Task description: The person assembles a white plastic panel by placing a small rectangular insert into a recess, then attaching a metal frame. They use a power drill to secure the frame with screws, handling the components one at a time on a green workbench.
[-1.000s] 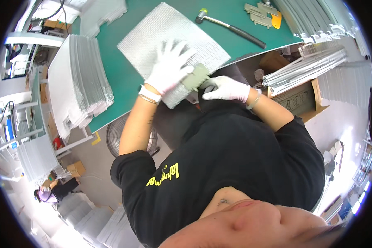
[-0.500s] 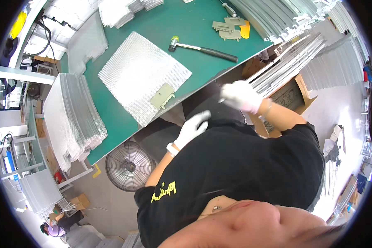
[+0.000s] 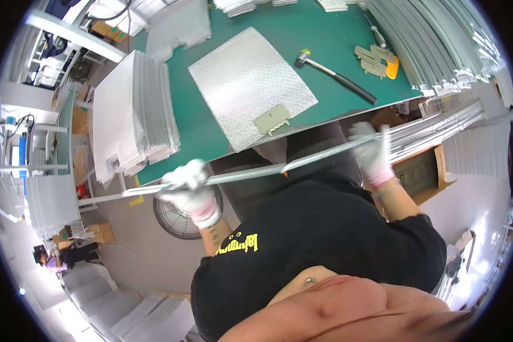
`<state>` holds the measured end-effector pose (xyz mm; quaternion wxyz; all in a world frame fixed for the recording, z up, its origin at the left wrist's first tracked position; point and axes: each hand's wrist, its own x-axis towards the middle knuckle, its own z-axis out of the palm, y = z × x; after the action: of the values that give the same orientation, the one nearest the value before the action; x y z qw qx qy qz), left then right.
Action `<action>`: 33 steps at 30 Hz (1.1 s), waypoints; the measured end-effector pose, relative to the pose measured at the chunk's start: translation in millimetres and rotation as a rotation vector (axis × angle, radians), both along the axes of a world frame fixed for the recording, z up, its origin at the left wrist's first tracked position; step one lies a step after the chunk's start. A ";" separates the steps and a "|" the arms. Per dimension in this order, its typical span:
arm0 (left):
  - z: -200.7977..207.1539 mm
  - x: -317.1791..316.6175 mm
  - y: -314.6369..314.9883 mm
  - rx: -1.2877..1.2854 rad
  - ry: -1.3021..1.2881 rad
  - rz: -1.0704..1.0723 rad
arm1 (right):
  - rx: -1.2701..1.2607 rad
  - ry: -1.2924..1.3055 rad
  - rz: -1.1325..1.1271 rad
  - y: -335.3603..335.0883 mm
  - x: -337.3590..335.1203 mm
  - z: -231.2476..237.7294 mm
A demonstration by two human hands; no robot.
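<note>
The long, thin silver metal strip, bent midway, spans before the flat green tabletop. My white-gloved left hand curls closed around it; my white-gloved right hand, half-open, blurs, hold unclear. Best support both sides evenly.

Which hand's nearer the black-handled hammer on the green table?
Right. The white-gloved right hand is just below the grip end of the hammer in the view; the white-gloved left hand is much farther off, down and left of the hammer.
</note>
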<state>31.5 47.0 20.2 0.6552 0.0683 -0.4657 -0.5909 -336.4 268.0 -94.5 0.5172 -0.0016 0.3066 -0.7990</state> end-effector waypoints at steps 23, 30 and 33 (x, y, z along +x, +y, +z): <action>-40.4 -73.3 83.4 -0.236 -0.758 0.556 | 0.071 0.665 0.331 -196.2 -6.6 53.4; -104.6 -164.1 109.8 0.928 0.053 -0.642 | 0.155 1.155 0.626 -107.3 46.6 76.2; -101.6 -170.4 88.4 0.816 0.060 -0.567 | 0.252 1.205 0.387 -77.7 60.8 70.6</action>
<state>-138.9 135.4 -81.4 0.4017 0.1727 -0.1776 -0.8816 -275.6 190.3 -23.9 0.3856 -0.4443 0.6290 -0.5081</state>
